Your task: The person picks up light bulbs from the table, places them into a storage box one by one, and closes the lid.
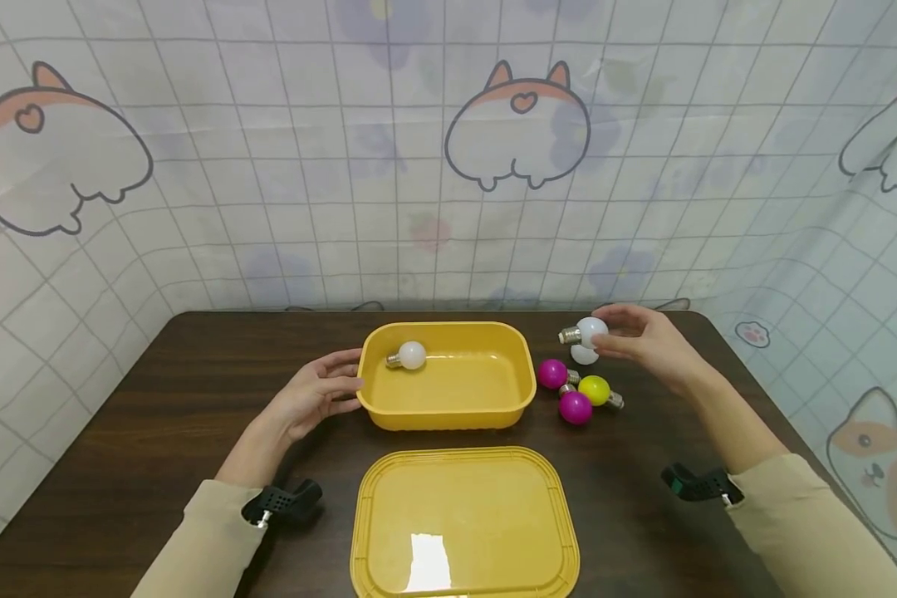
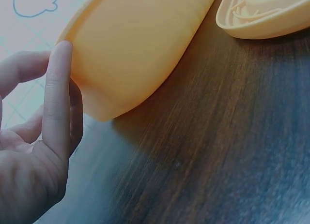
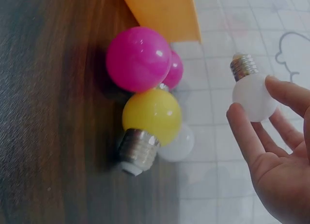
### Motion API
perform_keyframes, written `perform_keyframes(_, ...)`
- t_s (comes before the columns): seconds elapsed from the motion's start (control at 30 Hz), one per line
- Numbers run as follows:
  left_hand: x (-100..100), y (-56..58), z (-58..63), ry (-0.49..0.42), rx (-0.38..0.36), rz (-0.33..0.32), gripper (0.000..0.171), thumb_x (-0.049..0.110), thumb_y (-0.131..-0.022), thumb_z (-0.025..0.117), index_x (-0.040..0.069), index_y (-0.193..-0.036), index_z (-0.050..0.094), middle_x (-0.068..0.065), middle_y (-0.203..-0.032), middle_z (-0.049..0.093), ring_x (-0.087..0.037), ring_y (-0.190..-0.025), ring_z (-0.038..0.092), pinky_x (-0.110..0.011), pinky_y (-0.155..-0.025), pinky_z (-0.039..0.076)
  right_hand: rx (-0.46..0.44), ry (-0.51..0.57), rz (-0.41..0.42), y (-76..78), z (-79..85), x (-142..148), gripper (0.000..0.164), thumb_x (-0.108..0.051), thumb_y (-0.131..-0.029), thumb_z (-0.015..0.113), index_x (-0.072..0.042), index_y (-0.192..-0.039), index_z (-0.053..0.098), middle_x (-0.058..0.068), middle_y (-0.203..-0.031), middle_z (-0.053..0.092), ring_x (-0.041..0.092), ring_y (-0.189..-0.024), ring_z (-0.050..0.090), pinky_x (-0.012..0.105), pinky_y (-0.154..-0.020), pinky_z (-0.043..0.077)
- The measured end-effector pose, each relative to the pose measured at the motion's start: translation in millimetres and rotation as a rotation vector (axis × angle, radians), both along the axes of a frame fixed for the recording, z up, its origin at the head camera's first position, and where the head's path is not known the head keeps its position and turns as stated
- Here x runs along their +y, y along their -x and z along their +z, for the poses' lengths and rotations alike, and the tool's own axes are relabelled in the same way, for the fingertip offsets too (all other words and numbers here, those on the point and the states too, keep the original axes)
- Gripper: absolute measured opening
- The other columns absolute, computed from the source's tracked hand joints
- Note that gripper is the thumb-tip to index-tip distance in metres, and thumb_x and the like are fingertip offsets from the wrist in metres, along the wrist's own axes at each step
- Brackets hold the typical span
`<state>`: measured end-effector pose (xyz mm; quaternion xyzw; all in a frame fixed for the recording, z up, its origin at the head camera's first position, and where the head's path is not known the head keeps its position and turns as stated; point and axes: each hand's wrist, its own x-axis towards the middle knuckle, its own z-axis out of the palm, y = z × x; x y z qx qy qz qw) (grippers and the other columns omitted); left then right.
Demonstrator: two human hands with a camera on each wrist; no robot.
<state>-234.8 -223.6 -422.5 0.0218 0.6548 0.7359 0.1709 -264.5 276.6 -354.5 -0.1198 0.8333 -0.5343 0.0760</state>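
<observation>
My right hand (image 1: 643,340) pinches a white light bulb (image 1: 592,330) by its round glass, the metal screw base pointing left. In the right wrist view the same bulb (image 3: 254,99) is held between thumb and fingertips, above the other bulbs. At the left end of a yellow plastic box (image 1: 448,421), my left hand (image 1: 314,394) touches the wall with its fingertips. The left wrist view shows those fingers against the box's outer side (image 2: 131,50). Inside the box, near its back left, lies one white bulb (image 1: 413,355).
Right of the box lie two magenta bulbs (image 1: 575,408), a yellow bulb (image 1: 594,389) and another white bulb (image 1: 585,355), partly hidden under the held one. A yellow lid (image 1: 463,519) rests in front of the box on the dark wooden table (image 1: 157,440). A patterned curtain (image 1: 389,249) hangs behind.
</observation>
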Motion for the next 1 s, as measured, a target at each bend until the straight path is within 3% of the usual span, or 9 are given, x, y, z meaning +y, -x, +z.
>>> perform_keyframes(0.23,-3.4,-3.5,-0.8,0.009,0.006,0.000,0.067,0.002,-0.100,0.064,0.002,-0.159,0.030,-0.027,-0.147,0.046,-0.021,-0.104,0.070,-0.033,-0.087,0.060,0.016,0.012,0.039,3.5,2.4,-15.0,0.056,-0.025,-0.097,0.075,0.002,-0.140,0.051,0.023,-0.129,0.059,0.026,-0.106,0.069,0.037,-0.093,0.058)
perform_keyframes(0.6,-6.7,-1.5,0.9,0.016,0.016,-0.012,0.067,0.002,-0.101,0.064,0.002,-0.159,0.030,-0.027,-0.146,0.047,-0.021,-0.103,0.070,-0.032,-0.087,0.060,0.004,-0.030,0.066,8.5,5.0,-40.9,0.056,-0.029,-0.097,0.075,-0.001,-0.140,0.052,0.020,-0.129,0.060,0.040,-0.114,0.065,0.048,-0.098,0.055)
perform_keyframes(0.77,-8.8,-2.6,2.7,0.012,0.024,0.005,0.066,0.002,-0.100,0.063,0.001,-0.158,0.031,-0.026,-0.144,0.048,-0.020,-0.101,0.071,-0.031,-0.085,0.061,0.007,-0.005,0.102,16.5,7.2,-54.4,0.056,-0.030,-0.097,0.074,-0.001,-0.139,0.052,0.020,-0.132,0.058,0.039,-0.113,0.065,0.037,-0.091,0.059)
perform_keyframes(1.0,-4.2,-1.0,0.4,0.013,0.027,-0.015,0.067,0.002,-0.100,0.064,0.000,-0.158,0.030,-0.026,-0.144,0.048,-0.020,-0.103,0.070,-0.032,-0.087,0.060,0.014,0.027,0.119,17.5,5.4,-62.9,0.051,-0.019,-0.099,0.072,0.004,-0.139,0.050,0.023,-0.132,0.056,0.038,-0.113,0.065,0.036,-0.090,0.059)
